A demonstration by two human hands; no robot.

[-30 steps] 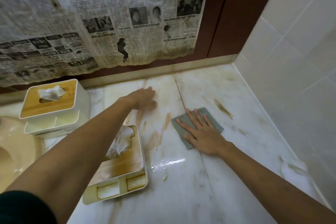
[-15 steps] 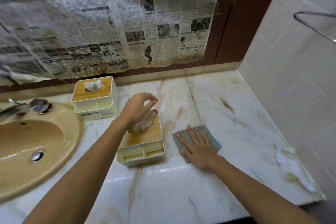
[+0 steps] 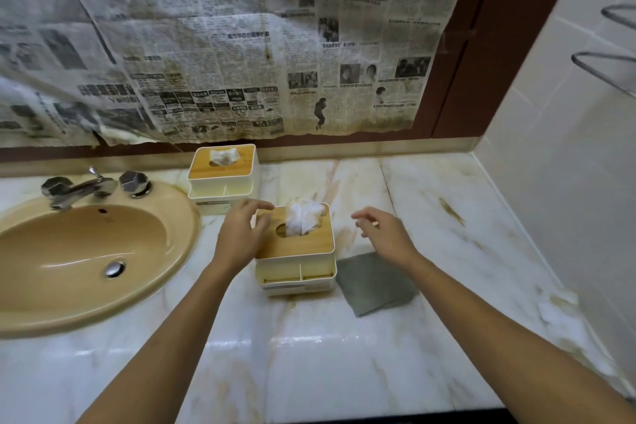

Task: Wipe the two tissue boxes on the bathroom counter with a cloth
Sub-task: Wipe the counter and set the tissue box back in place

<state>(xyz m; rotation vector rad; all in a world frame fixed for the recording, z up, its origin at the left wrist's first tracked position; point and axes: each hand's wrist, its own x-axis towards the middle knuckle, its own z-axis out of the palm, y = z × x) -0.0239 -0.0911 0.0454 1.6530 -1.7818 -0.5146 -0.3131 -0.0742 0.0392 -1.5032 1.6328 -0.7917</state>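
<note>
Two white tissue boxes with bamboo lids stand on the marble counter [image 3: 309,354]. The near tissue box [image 3: 303,251] is at the centre, a white tissue standing up from its slot. The far tissue box [image 3: 223,170] sits against the back wall by the tap. My left hand [image 3: 241,234] hovers at the near box's left edge, fingers spread, holding nothing. My right hand [image 3: 385,234] floats to the right of that box, fingers apart and empty. The grey cloth [image 3: 375,282] lies flat on the counter beside the near box, below my right hand.
A beige sink [image 3: 86,251] with a chrome tap [image 3: 79,188] fills the left. Old newspaper [image 3: 241,45] hangs over the mirror behind. A tiled wall [image 3: 550,148] with a wire rack [image 3: 616,55] closes the right side. Crumpled paper [image 3: 557,317] lies at the right edge.
My right hand has lifted off the grey cloth, which stays on the counter. My left hand has let go of the tissue and moved to the near box's left side. The view has pulled back.
</note>
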